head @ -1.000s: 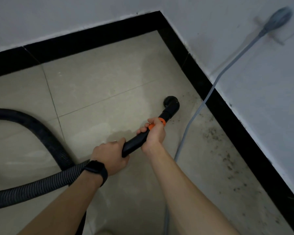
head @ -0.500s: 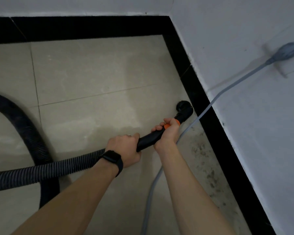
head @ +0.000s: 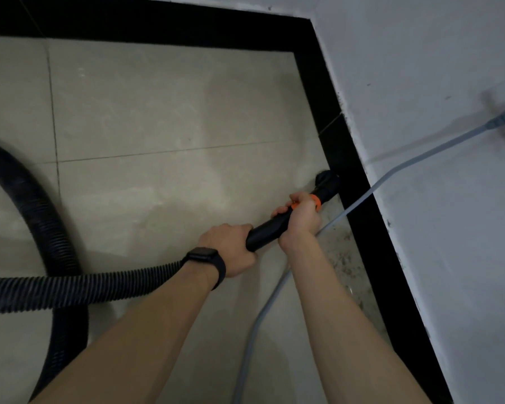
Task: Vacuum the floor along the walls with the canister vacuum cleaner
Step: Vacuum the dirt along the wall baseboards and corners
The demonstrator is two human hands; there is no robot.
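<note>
- Canister vacuum cleaner's ribbed black plastic hose [head: 105, 282] loops across the beige tiles [head: 158, 112] at left.
- Thin grey power cable [head: 263, 313] passes under the right forearm; it could probably snag the rigid black wand [head: 267, 231].
- Left hand [head: 228, 249] and right hand [head: 302, 220] wrap their fingers fully round that wand.
- Round black brush nozzle [head: 328, 182] touches the black skirting [head: 359, 217].

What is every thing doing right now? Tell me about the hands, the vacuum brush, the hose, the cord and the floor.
Left hand: grips the wand at its rear end.
Right hand: grips the wand by the orange ring.
Brush nozzle: down on the floor, against the black border.
Hose: looped across the floor.
Grey cord: hangs from the right wall to the floor.
Floor: dirt specks beside the right wall.
</note>
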